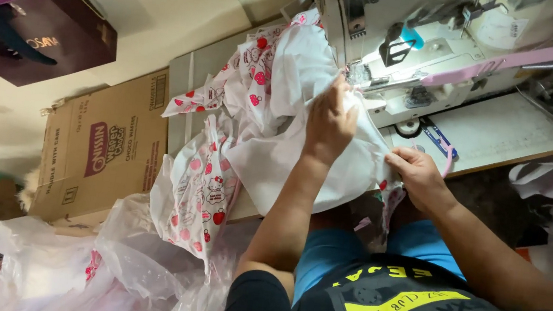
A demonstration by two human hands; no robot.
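A person feeds white fabric (295,119) under a sewing machine (402,44) on the worktop (504,131) — left hand (328,123) pressing flat, right hand (418,173) pinching its edge. Sewing seems underway — next, steady guiding.

The sewing machine (402,44) is the landmark: right at its needle end the white printed fabric (273,127) lies bunched and draped over the table edge, with the left hand (329,123) pressed on it, so that approach is blocked. On the machine's other side, past the right hand (418,173), a bare stretch of table (511,131) offers open passage, crossed only by a pink strip (506,63) running off the machine. Away from the machine beyond the fabric, a cardboard box (105,148) and heaped plastic bags (94,267) close off that side.
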